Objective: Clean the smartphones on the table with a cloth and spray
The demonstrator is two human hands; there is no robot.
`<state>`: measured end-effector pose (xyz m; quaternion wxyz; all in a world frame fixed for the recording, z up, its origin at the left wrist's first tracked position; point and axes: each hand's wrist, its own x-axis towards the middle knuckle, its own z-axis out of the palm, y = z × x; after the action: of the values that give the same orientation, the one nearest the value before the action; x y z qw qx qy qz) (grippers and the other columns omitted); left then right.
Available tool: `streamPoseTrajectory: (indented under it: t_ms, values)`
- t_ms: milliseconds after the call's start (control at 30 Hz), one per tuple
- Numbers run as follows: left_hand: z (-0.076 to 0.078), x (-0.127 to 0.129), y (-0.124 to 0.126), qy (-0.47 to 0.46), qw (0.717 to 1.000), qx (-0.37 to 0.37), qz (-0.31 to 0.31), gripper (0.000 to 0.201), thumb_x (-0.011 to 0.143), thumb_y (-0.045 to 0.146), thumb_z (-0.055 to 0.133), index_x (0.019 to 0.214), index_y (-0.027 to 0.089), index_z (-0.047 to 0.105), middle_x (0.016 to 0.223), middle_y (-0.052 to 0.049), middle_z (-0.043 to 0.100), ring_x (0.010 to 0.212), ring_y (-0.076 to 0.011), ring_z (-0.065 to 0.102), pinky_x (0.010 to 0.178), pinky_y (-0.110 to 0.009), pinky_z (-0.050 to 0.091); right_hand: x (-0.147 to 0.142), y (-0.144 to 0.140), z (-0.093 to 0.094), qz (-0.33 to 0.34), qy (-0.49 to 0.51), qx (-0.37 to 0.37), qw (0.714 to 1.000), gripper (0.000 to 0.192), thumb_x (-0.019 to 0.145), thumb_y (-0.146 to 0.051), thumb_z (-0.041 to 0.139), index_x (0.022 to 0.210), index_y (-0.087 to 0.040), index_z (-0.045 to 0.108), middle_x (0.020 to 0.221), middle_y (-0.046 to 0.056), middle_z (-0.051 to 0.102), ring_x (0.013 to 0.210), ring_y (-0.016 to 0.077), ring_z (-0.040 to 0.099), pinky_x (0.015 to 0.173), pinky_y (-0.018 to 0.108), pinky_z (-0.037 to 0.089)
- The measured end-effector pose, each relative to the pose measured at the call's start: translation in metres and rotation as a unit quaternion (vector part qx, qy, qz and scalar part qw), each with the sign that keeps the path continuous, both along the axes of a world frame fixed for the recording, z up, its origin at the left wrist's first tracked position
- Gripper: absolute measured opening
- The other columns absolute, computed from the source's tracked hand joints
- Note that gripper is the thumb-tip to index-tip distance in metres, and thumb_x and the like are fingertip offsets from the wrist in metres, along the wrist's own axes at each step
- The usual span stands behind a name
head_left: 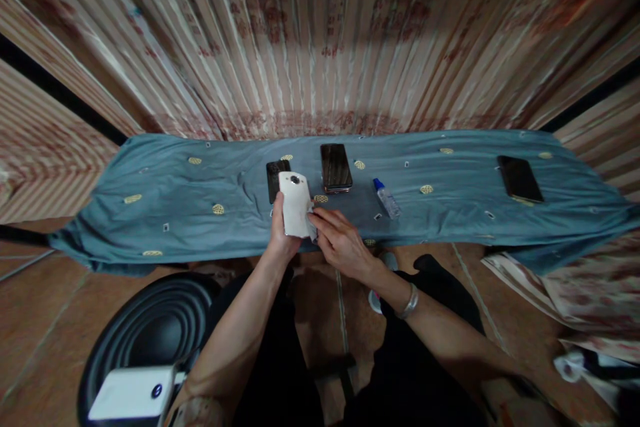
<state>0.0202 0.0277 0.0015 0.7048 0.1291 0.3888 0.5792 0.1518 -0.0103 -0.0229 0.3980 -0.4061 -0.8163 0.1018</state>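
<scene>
Gripping a white phone [296, 205], the left hand [283, 237] seemingly steadies it. At its four o'clock, the right hand [345, 245] pinches grey cloth [313, 232].

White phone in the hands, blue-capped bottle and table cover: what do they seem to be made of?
White phone: plastic or coated glass, perhaps; its smooth, pale back leaves that open.
Bottle: likely clear plastic, since its body looks see-through; the blue cap looks like opaque plastic.
Table cover: fabric, matte, judging by its wrinkles and draped edges; fibre unclear.
</scene>
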Motion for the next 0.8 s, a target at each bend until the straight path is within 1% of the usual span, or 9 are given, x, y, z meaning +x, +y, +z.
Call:
streamPoseTrajectory:
  t_ms: [100, 233, 367, 500, 600, 700, 800]
  values:
    - [-0.001, -0.002, 0.002, -0.001, 1.000, 0.011, 0.000, 0.050, 0.090, 0.054, 0.041, 0.093, 0.011, 0.068, 0.071, -0.006, 0.071, 0.064, -0.0162, 0.066, 0.066, -0.025, 0.052, 0.000, -0.003, 0.003, 0.013, -0.004, 0.018, 1.000, 0.037, 0.092, -0.012, 0.044, 0.124, -0.012, 0.062, 0.124, 0.015, 0.063, 0.113, 0.0237, 0.058, 0.098, 0.041, 0.053]
    - [-0.001, -0.002, 0.003, -0.006, 1.000, -0.009, -0.002, 0.050, 0.089, 0.055, 0.042, 0.092, 0.012, 0.067, 0.066, -0.005, 0.069, 0.061, -0.0160, 0.064, 0.064, -0.025, 0.051, -0.001, -0.004, 0.007, 0.019, -0.011, 0.019, 1.000, 0.033, 0.094, -0.017, 0.046, 0.121, -0.014, 0.064, 0.120, 0.013, 0.065, 0.110, 0.0237, 0.060, 0.097, 0.042, 0.054]
    - [-0.003, -0.001, 0.001, -0.012, 1.000, -0.017, -0.011, 0.053, 0.087, 0.058, 0.044, 0.094, 0.011, 0.067, 0.068, -0.006, 0.069, 0.061, -0.0157, 0.064, 0.063, -0.024, 0.051, -0.002, -0.004, 0.008, 0.029, -0.009, 0.010, 0.999, 0.032, 0.096, -0.019, 0.045, 0.121, -0.018, 0.065, 0.118, 0.012, 0.067, 0.108, 0.0237, 0.061, 0.096, 0.044, 0.054]
    - [-0.005, -0.001, -0.001, -0.010, 0.999, -0.029, -0.020, 0.056, 0.087, 0.059, 0.044, 0.097, 0.010, 0.067, 0.069, -0.007, 0.070, 0.062, -0.0157, 0.065, 0.063, -0.024, 0.052, -0.005, -0.004, 0.008, 0.031, -0.002, 0.033, 0.999, 0.031, 0.096, -0.020, 0.046, 0.119, -0.016, 0.067, 0.115, 0.013, 0.067, 0.107, 0.0242, 0.061, 0.094, 0.042, 0.055]
    - [-0.007, -0.001, -0.005, -0.001, 0.998, -0.045, -0.036, 0.056, 0.085, 0.060, 0.046, 0.096, 0.010, 0.068, 0.070, -0.008, 0.070, 0.067, -0.0173, 0.067, 0.064, -0.024, 0.054, -0.010, -0.004, 0.009, 0.036, -0.002, 0.030, 0.999, 0.031, 0.097, -0.021, 0.045, 0.120, -0.017, 0.066, 0.116, 0.013, 0.067, 0.108, 0.0244, 0.060, 0.095, 0.043, 0.054]
    - [-0.010, 0.001, -0.008, 0.003, 0.998, -0.043, -0.040, 0.050, 0.087, 0.057, 0.048, 0.091, 0.012, 0.069, 0.068, -0.006, 0.069, 0.071, -0.0175, 0.069, 0.067, -0.023, 0.054, -0.015, -0.005, 0.012, 0.041, -0.001, 0.028, 0.999, 0.033, 0.097, -0.020, 0.043, 0.122, -0.018, 0.065, 0.117, 0.013, 0.067, 0.111, 0.0244, 0.059, 0.099, 0.045, 0.053]
    - [-0.015, 0.005, -0.008, -0.013, 0.998, -0.053, -0.019, 0.040, 0.091, 0.049, 0.046, 0.084, 0.017, 0.069, 0.067, -0.003, 0.069, 0.067, -0.0141, 0.069, 0.070, -0.021, 0.055, -0.019, -0.005, 0.015, 0.048, 0.000, 0.035, 0.998, 0.035, 0.097, -0.019, 0.043, 0.123, -0.017, 0.064, 0.121, 0.013, 0.066, 0.113, 0.0242, 0.058, 0.101, 0.044, 0.051]
